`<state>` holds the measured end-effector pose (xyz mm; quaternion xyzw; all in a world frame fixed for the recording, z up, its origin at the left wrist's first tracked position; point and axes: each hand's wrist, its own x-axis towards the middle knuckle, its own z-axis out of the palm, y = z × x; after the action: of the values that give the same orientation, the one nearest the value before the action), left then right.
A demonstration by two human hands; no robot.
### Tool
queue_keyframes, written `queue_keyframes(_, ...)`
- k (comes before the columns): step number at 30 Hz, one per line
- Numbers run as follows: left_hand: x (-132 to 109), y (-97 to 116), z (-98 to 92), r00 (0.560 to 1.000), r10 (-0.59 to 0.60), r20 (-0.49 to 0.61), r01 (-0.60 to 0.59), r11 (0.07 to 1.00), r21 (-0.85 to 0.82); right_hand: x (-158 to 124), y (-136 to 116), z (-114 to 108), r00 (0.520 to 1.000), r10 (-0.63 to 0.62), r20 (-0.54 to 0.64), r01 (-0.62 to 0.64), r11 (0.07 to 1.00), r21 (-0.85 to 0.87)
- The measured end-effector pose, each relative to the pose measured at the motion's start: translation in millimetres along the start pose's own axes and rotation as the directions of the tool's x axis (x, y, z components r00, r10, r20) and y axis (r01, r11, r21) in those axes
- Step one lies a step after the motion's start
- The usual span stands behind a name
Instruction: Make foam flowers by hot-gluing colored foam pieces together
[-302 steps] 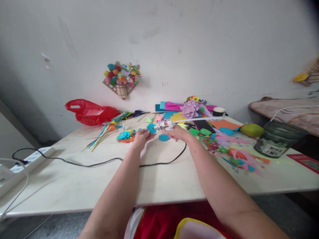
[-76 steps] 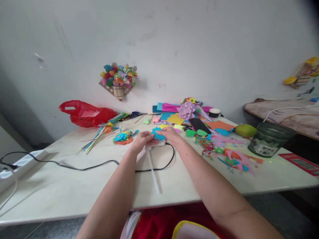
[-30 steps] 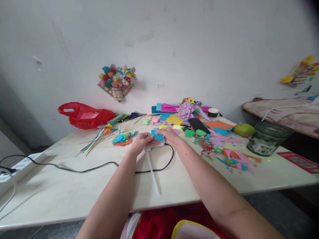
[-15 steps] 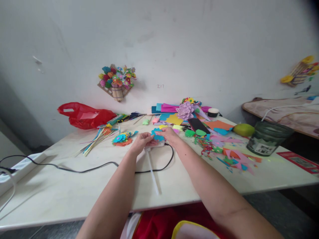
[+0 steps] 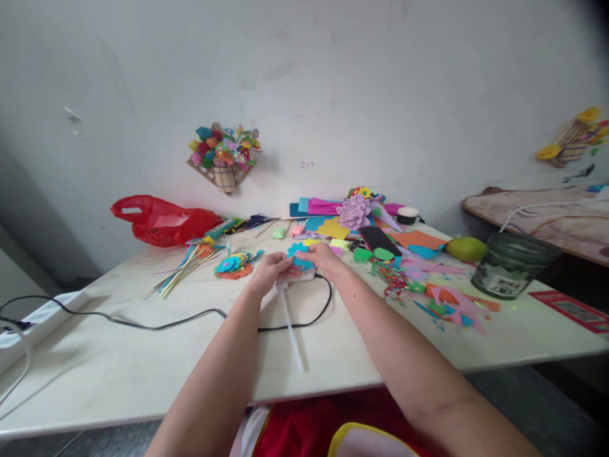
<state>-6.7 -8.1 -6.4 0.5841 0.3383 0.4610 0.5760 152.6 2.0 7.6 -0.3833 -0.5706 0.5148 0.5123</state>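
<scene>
Between my two hands is a blue scalloped foam flower (image 5: 297, 249), held above the table. My left hand (image 5: 272, 271) pinches its left side, fingers closed. My right hand (image 5: 322, 257) has its thumb and fingers closed on the right side. Just below my hands lies a white glue gun (image 5: 308, 275), partly hidden by them, with a clear glue stick (image 5: 291, 330) sticking out toward me and a black cord (image 5: 328, 298) at its right end. Left of my left hand sits a stack of blue, yellow and orange foam flowers (image 5: 234, 264).
Foam sheets (image 5: 323, 206), a lilac flower (image 5: 354, 211) and a phone (image 5: 378, 241) lie at the back. Foam scraps (image 5: 451, 301) and a dark green tub (image 5: 511, 263) stand right. A red bag (image 5: 166, 222), thin sticks (image 5: 183, 270) and a power strip (image 5: 45, 324) are left.
The blue flower has tilted slightly up and to the left between my fingers. Both hands stay almost in place.
</scene>
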Motion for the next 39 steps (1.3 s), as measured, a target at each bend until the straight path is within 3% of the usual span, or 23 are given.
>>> queue_keyframes(24,-1.0,1.7,0.7,1.0,-0.015,0.002,0.015,1.0,-0.002,2.7,3.0,-2.0,0.998,-0.037,-0.05,0.033,0.996,-0.088)
queue_keyframes(39,0.2,-0.1,0.0,1.0,-0.004,0.002,0.004,1.0,0.011,1.5,2.8,-0.9,0.999,-0.019,0.043,0.018,0.999,0.027)
